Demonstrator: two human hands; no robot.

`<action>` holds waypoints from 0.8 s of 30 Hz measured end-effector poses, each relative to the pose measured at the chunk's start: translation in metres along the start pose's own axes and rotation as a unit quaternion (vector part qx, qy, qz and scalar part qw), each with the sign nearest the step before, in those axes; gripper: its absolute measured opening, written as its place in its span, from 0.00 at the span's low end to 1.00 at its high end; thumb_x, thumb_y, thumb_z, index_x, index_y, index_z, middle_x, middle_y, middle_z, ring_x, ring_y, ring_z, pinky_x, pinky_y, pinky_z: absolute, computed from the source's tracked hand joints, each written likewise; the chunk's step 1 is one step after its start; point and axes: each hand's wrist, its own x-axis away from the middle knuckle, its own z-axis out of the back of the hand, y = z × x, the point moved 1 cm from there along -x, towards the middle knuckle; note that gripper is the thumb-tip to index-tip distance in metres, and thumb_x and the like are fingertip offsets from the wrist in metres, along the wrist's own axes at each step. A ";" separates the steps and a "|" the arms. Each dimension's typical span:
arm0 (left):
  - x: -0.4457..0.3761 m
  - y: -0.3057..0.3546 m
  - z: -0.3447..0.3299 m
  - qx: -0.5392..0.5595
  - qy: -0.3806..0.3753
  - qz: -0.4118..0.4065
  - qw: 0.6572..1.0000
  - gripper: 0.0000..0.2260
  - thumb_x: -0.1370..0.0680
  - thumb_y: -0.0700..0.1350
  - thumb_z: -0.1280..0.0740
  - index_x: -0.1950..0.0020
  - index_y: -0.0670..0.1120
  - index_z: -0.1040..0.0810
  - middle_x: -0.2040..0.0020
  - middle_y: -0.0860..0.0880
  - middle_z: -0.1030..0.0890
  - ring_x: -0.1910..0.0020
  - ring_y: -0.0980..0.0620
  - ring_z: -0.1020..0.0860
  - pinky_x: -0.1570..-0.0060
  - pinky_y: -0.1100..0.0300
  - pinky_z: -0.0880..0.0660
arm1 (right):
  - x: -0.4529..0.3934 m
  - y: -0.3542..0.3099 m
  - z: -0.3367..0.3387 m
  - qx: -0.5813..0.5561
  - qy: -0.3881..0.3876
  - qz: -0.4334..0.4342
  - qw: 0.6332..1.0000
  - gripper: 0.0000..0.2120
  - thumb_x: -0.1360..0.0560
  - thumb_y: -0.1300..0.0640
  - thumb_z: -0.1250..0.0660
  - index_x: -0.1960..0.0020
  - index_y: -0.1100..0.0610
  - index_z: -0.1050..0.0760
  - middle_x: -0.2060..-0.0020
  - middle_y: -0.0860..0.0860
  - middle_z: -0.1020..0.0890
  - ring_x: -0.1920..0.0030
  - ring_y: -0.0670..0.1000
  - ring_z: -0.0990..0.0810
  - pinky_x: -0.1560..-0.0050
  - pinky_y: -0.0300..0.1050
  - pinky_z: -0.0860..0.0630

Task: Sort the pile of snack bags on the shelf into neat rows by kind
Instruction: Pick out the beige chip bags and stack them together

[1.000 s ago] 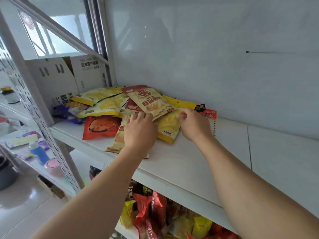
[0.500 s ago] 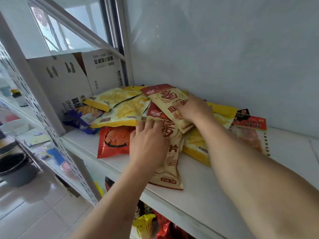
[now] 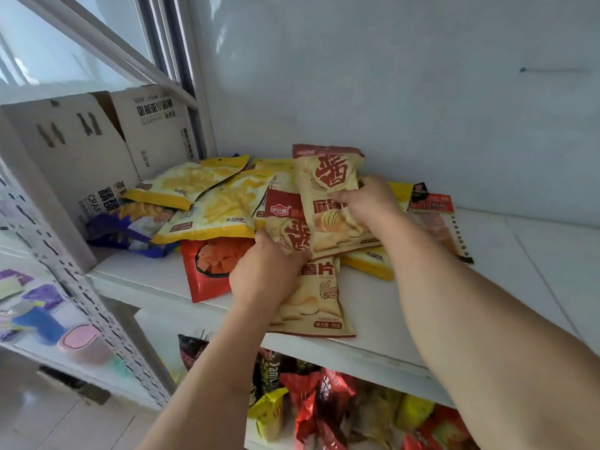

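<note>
The right hand (image 3: 368, 206) is pinching the upper beige chip bag (image 3: 328, 190), lifting it tilted above the pile. The left hand (image 3: 264, 274) is gripping a second beige chip bag (image 3: 311, 297), which is lying on the shelf (image 3: 373, 319) under both hands. Left of the left hand an orange-red bag (image 3: 207, 267) is lying beneath yellow fry bags (image 3: 214, 206), with a purple bag (image 3: 130, 228) and cardboard box (image 3: 74, 151) beyond. Right of the right hand a red-topped packet (image 3: 435, 216) is resting.
</note>
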 end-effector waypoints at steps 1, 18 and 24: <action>-0.002 -0.001 0.001 0.038 -0.008 0.003 0.999 0.34 0.27 0.64 0.29 0.31 0.44 0.33 0.42 0.46 0.19 0.43 0.41 0.20 0.52 0.52 0.26 | 0.005 0.003 0.007 -0.015 0.009 -0.007 1.000 0.08 0.27 0.51 0.25 0.52 0.51 0.22 0.53 0.48 0.16 0.53 0.52 0.17 0.49 0.47 0.21; 0.064 0.057 -0.049 0.517 -0.263 0.007 0.815 0.18 0.24 0.36 0.27 0.37 0.44 0.25 0.51 0.41 0.13 0.57 0.39 0.14 0.57 0.41 0.17 | 0.085 0.084 0.156 -0.259 0.108 -0.109 0.954 0.09 0.28 0.57 0.25 0.48 0.56 0.18 0.54 0.54 0.13 0.55 0.58 0.13 0.51 0.62 0.18; 0.111 0.108 -0.088 0.516 -0.313 -0.001 0.797 0.19 0.25 0.37 0.27 0.35 0.42 0.27 0.50 0.39 0.14 0.58 0.39 0.14 0.63 0.46 0.17 | 0.118 0.128 0.236 -0.269 0.144 -0.107 0.946 0.10 0.24 0.56 0.29 0.43 0.52 0.22 0.48 0.53 0.14 0.50 0.57 0.14 0.46 0.63 0.20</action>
